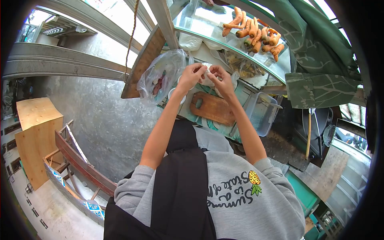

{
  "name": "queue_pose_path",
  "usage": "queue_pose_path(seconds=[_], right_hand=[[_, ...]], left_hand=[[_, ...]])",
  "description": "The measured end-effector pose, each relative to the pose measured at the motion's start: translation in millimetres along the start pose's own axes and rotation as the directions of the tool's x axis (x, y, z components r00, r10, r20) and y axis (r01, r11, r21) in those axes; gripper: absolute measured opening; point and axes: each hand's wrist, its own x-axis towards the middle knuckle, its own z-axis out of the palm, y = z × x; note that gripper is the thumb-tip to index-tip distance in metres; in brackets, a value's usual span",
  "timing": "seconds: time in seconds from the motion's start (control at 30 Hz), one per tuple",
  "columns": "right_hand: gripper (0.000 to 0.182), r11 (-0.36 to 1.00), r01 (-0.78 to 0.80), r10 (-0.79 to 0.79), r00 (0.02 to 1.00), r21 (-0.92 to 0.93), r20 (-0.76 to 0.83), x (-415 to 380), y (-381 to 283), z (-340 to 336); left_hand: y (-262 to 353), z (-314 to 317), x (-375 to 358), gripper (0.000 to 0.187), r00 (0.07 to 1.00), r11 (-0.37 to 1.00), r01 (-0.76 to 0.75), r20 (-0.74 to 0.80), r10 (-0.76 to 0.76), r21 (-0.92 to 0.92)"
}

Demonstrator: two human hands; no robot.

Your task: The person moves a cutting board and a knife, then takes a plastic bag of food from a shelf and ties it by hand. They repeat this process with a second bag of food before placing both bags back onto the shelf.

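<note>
My left hand (189,78) and my right hand (223,81) meet above the worktop, fingertips pinched close together. Between them is a crumpled white bag (206,80), gripped at its top by both hands. What it contains is hidden. Under my forearms lies a brown wooden cutting board (213,108) with a handle hole at its left end. Left of my hands, a clear plastic bag (163,72) stands open with dark reddish scraps inside. The rim of a white cup (176,96) shows beside my left wrist.
Several carrots (256,34) lie on the glass shelf (236,54) beyond my hands. A clear plastic tub (260,114) sits right of the board. Green patterned cloth (320,90) hangs at the right. A wooden bench (80,160) stands on the grey floor (96,116) at left.
</note>
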Motion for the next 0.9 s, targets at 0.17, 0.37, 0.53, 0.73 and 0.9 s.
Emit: queue_pose_path(seconds=[0.17, 0.37, 0.53, 0.73, 0.9], right_hand=[[0.017, 1.0, 0.018, -0.017, 0.997, 0.022, -0.079, -4.2, 10.4, 9.4], [0.015, 0.998, 0.057, -0.064, 0.976, -0.037, -0.209, -8.3, 10.1, 24.3], [0.015, 0.872, 0.223, -0.35, 0.907, -0.436, -0.236, -10.7, 11.5, 19.4], [0.017, 0.579, 0.496, -0.563, 0.817, -0.647, 0.123, -12.6, 2.5, -4.2], [0.022, 0.561, 0.527, -0.518, 0.825, -0.638, 0.226, -12.4, -2.8, -13.8]], left_hand=[[-7.1, 8.2, -0.8, 0.022, 0.997, 0.964, 0.069, -0.011, -0.075, -0.257], [-6.2, 18.7, -3.8, 0.015, 0.959, 0.817, 0.235, -0.012, -0.284, -0.527], [-24.0, 16.1, -4.0, 0.016, 0.946, 0.66, 0.299, 0.122, -0.301, -0.689], [13.5, -6.7, -15.8, 0.033, 0.965, 0.97, 0.241, 0.098, -0.242, 0.022], [22.9, -16.2, 4.0, 0.037, 0.927, 0.909, 0.026, 0.331, -0.177, 0.415]])
